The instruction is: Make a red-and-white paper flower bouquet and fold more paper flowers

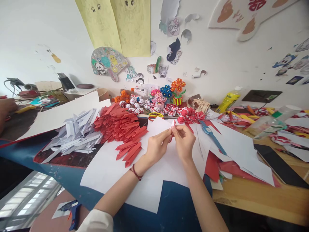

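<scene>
Both my hands meet over the white paper sheets point(145, 190) at the middle of the table. A small red-and-white folded paper piece point(174, 123) is pinched between them, its lower part hidden by fingers. My left hand point(158, 143), with a dark red cord on the wrist, closes on it from the left. My right hand point(183, 140) grips it from the right with thumb and finger. Left of my hands lies a pile of folded red paper strips point(118, 125), beside a heap of white paper strips point(77, 132). Red paper flowers point(190, 115) sit just behind my right hand.
Behind stand red-and-white paper balls point(137, 104), a striped flower pot point(177, 100) and a yellow bottle point(228, 100). A blue watch point(212, 135) and a black phone point(281, 164) lie right. Another person's hand point(7, 109) shows far left. Scissors point(74, 214) rest on a stool.
</scene>
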`<state>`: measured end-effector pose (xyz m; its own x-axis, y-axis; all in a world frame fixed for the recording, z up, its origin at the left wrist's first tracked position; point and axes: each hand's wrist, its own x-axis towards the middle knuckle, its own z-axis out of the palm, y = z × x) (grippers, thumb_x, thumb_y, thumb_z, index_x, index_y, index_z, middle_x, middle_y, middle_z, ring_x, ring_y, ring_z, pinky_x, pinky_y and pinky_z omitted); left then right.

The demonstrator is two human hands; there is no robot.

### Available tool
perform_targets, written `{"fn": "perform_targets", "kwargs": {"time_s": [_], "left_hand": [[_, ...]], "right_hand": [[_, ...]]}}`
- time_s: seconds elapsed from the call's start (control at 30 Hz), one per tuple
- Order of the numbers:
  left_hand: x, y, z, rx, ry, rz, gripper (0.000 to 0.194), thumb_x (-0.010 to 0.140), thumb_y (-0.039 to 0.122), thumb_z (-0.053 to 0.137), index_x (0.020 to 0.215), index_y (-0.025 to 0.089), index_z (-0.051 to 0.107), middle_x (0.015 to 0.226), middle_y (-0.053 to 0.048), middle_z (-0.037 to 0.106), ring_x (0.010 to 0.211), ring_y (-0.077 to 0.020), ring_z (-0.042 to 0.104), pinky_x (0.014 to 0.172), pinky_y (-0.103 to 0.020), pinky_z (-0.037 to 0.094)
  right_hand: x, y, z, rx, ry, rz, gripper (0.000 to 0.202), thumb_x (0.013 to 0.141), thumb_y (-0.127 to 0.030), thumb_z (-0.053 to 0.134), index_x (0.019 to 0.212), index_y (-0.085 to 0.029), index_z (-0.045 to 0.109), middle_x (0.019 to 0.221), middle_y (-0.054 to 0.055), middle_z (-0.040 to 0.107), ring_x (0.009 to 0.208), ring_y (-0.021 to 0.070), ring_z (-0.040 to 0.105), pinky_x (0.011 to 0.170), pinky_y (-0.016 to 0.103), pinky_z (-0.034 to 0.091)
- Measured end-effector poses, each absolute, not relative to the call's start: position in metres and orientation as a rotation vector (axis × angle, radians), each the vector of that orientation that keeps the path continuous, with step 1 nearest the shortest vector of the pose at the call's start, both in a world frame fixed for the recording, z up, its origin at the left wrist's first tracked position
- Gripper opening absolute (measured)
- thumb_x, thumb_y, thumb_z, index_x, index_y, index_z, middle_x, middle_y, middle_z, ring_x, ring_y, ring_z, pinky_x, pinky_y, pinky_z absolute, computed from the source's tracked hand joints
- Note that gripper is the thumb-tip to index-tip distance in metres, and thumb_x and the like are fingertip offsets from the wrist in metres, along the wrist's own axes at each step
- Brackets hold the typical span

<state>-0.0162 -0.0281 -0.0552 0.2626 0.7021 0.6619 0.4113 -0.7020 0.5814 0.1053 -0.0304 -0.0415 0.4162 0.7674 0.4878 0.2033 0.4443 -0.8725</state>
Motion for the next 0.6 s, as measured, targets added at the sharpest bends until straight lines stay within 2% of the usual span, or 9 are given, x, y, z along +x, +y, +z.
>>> {"fn": "perform_targets", "kwargs": {"time_s": [0.17, 0.33, 0.43, 0.5, 0.6], "left_hand": [[-0.018, -0.022, -0.044, 1.686, 0.874, 1.269, 0.027, 0.086, 0.033, 0.063, 0.105, 0.015, 0.061, 0.081, -0.005, 0.071, 0.070, -0.0148, 0.068, 0.068, -0.024, 0.054], [-0.020, -0.017, -0.048, 1.820, 0.912, 1.175, 0.026, 0.086, 0.035, 0.060, 0.071, 0.015, 0.060, 0.066, 0.000, 0.063, 0.062, -0.0106, 0.059, 0.065, -0.021, 0.047], [-0.021, -0.015, -0.051, 1.923, 1.000, 1.159, 0.022, 0.086, 0.030, 0.059, 0.069, 0.016, 0.059, 0.064, 0.003, 0.062, 0.060, -0.0092, 0.055, 0.064, -0.021, 0.044], [-0.021, -0.013, -0.053, 1.989, 1.049, 1.132, 0.018, 0.085, 0.026, 0.059, 0.069, 0.016, 0.060, 0.063, 0.004, 0.063, 0.058, -0.0086, 0.054, 0.063, -0.020, 0.043], [-0.019, -0.011, -0.054, 2.113, 1.138, 1.061, 0.019, 0.085, 0.022, 0.059, 0.067, 0.017, 0.061, 0.061, 0.004, 0.063, 0.055, -0.0086, 0.053, 0.060, -0.020, 0.041]], "right_hand": [[0.109, -0.028, -0.040, -0.979, -1.139, 0.527, 0.017, 0.082, -0.032, 0.067, 0.075, -0.019, 0.060, 0.075, 0.000, 0.061, 0.072, 0.0140, 0.059, 0.068, 0.026, 0.048], [0.113, -0.023, -0.045, -0.953, -1.237, 0.591, 0.021, 0.081, -0.037, 0.067, 0.073, -0.018, 0.061, 0.081, 0.003, 0.063, 0.079, 0.0171, 0.062, 0.075, 0.030, 0.050], [0.117, -0.021, -0.048, -1.077, -1.221, 0.607, 0.023, 0.077, -0.039, 0.070, 0.086, -0.018, 0.065, 0.082, 0.003, 0.065, 0.070, 0.0156, 0.061, 0.067, 0.029, 0.050], [0.119, -0.020, -0.050, -1.103, -1.219, 0.702, 0.034, 0.075, -0.040, 0.072, 0.100, -0.018, 0.066, 0.086, 0.004, 0.067, 0.066, 0.0149, 0.060, 0.062, 0.029, 0.051], [0.122, -0.018, -0.053, -1.115, -1.258, 0.812, 0.039, 0.073, -0.044, 0.072, 0.100, -0.015, 0.069, 0.081, 0.005, 0.069, 0.064, 0.0165, 0.062, 0.059, 0.029, 0.052]]}}
